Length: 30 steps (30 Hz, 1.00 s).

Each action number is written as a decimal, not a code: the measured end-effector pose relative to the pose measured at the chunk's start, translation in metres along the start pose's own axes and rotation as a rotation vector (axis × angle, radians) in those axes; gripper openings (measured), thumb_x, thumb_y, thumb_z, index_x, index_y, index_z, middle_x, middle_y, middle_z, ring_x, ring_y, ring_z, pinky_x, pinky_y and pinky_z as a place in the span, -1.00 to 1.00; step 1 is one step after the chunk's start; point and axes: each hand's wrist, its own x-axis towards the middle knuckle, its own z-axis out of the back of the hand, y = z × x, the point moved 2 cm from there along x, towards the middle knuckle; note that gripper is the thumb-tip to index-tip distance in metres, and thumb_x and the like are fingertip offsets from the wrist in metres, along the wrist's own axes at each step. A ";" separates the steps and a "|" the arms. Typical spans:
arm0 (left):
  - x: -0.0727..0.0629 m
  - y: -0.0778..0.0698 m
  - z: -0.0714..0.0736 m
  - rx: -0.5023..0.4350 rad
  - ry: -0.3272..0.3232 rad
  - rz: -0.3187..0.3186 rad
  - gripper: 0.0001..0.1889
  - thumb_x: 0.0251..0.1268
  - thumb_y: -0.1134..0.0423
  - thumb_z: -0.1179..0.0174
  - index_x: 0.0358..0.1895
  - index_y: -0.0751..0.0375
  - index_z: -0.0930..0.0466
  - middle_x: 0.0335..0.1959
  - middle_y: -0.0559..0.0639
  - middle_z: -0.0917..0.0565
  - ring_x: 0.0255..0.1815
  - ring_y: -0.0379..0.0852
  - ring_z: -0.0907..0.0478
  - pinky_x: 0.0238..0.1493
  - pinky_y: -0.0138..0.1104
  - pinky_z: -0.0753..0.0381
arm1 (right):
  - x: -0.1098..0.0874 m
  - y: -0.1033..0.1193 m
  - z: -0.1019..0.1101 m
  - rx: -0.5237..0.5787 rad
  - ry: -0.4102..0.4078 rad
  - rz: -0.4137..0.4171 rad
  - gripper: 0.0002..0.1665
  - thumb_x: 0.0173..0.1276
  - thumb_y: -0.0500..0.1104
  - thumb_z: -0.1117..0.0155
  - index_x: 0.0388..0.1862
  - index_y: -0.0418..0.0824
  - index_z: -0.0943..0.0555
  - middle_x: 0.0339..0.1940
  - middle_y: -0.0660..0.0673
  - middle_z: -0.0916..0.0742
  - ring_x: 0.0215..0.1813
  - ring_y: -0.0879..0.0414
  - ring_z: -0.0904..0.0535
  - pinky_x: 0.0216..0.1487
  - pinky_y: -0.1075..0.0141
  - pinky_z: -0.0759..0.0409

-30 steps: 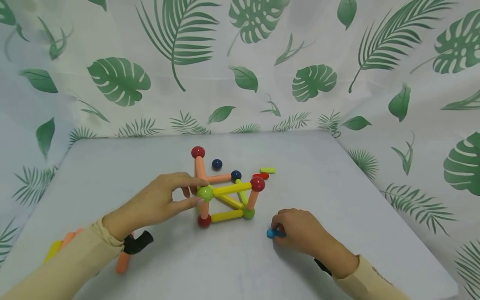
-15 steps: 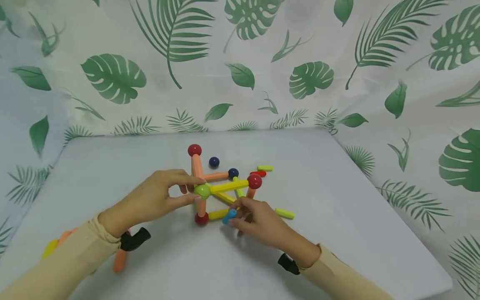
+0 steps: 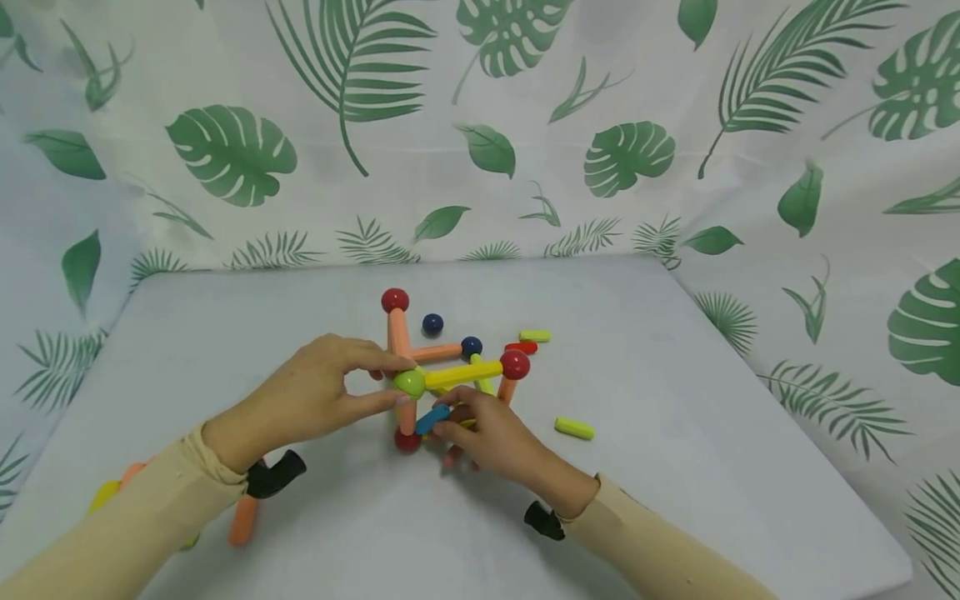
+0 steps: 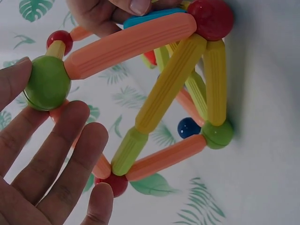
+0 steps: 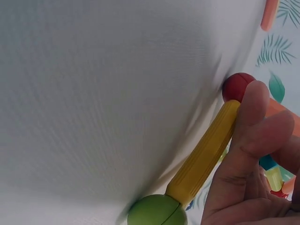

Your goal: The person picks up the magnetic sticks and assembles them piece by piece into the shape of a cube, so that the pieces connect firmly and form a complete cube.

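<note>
A frame of magnetic sticks and balls stands on the white table. With thumb and fingers, my left hand (image 3: 315, 396) pinches the green ball (image 3: 411, 383) at its upper near corner. My right hand (image 3: 495, 437) pinches a short blue stick (image 3: 431, 419), tilted, its far end close to the lower red ball (image 3: 407, 440); whether they touch I cannot tell. In the left wrist view the blue stick (image 4: 152, 18) is partly hidden behind the orange stick (image 4: 131, 46). A yellow stick (image 3: 463, 373) joins the green ball to another red ball (image 3: 515, 364).
A loose dark blue ball (image 3: 432, 324) lies behind the frame. Short red (image 3: 521, 347) and light green (image 3: 535, 336) sticks lie to its right. Another light green stick (image 3: 574, 428) rests right of my right hand. Orange (image 3: 243, 521) and yellow pieces lie around my left forearm.
My right hand has lifted the blue stick from the table and carried it left to the frame's lower near corner. A light green stick came into sight. My left hand keeps hold of the green ball.
</note>
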 end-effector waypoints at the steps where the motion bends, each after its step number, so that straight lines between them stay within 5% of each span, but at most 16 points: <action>1: 0.000 0.000 0.001 -0.004 0.004 0.003 -0.59 0.18 0.08 -0.49 0.13 -0.05 -0.75 -0.22 -0.34 -0.70 -0.22 -0.28 -0.55 -0.19 -0.22 -0.56 | 0.001 0.000 0.000 -0.003 0.001 -0.001 -0.65 0.51 -0.11 -0.28 0.18 -0.18 -0.51 -0.16 -0.01 -0.75 -0.41 0.06 -0.72 -0.48 0.23 -0.64; 7: 0.001 0.001 0.006 -0.025 0.031 0.024 -0.60 0.18 0.07 -0.49 0.10 0.01 -0.76 -0.13 -0.28 -0.74 -0.21 -0.28 -0.59 -0.20 -0.24 -0.59 | 0.005 0.003 -0.003 0.003 0.030 0.004 -0.64 0.53 -0.10 -0.26 0.20 -0.20 -0.50 -0.25 0.00 -0.77 -0.41 0.05 -0.72 -0.48 0.22 -0.64; 13: 0.003 0.004 0.009 -0.042 0.056 -0.004 -0.61 0.16 0.11 -0.51 0.08 0.04 -0.77 -0.13 -0.28 -0.74 -0.19 -0.29 -0.61 -0.18 -0.25 -0.60 | -0.004 0.002 -0.001 -0.049 0.013 -0.018 -0.40 0.48 -0.01 -0.32 0.39 -0.21 -0.44 -0.31 0.04 -0.77 -0.41 0.08 -0.73 -0.45 0.21 -0.66; 16: 0.007 0.007 0.011 -0.056 0.093 -0.036 -0.60 0.18 0.12 -0.50 0.11 0.04 -0.76 -0.11 -0.29 -0.73 -0.16 -0.29 -0.61 -0.13 -0.25 -0.62 | -0.017 0.004 0.003 -0.207 -0.065 0.004 -0.42 0.42 0.06 -0.37 0.31 -0.16 -0.54 -0.46 0.10 -0.72 -0.50 0.15 -0.65 -0.49 0.27 -0.61; 20: 0.014 0.012 0.015 -0.072 0.157 -0.056 -0.60 0.23 0.09 -0.46 0.14 -0.02 -0.74 -0.12 -0.33 -0.71 -0.13 -0.24 -0.59 -0.08 -0.23 -0.61 | -0.036 0.013 0.003 -0.511 -0.114 0.064 -0.69 0.37 0.17 -0.38 -0.18 -0.03 -0.71 -0.70 0.18 -0.54 -0.64 0.26 -0.45 -0.56 0.35 -0.45; 24: 0.021 0.013 0.018 -0.106 0.208 -0.048 -0.63 0.24 0.06 -0.45 0.12 -0.09 -0.75 -0.20 -0.38 -0.69 -0.16 -0.23 -0.58 -0.10 -0.22 -0.59 | -0.043 0.025 -0.014 -0.704 0.073 0.240 -0.71 0.40 0.20 -0.35 -0.29 0.04 -0.71 -0.59 0.24 -0.54 -0.55 0.36 -0.42 -0.46 0.44 -0.45; 30: 0.024 0.014 0.020 -0.137 0.238 -0.027 -0.68 0.27 0.02 -0.43 0.09 -0.13 -0.77 -0.26 -0.40 -0.68 -0.18 -0.28 -0.57 -0.15 -0.17 -0.57 | -0.030 0.047 -0.067 -0.866 0.364 0.551 -0.47 0.43 0.16 -0.33 0.30 0.04 -0.56 0.25 0.12 -0.59 0.18 0.34 -0.52 0.19 0.43 -0.48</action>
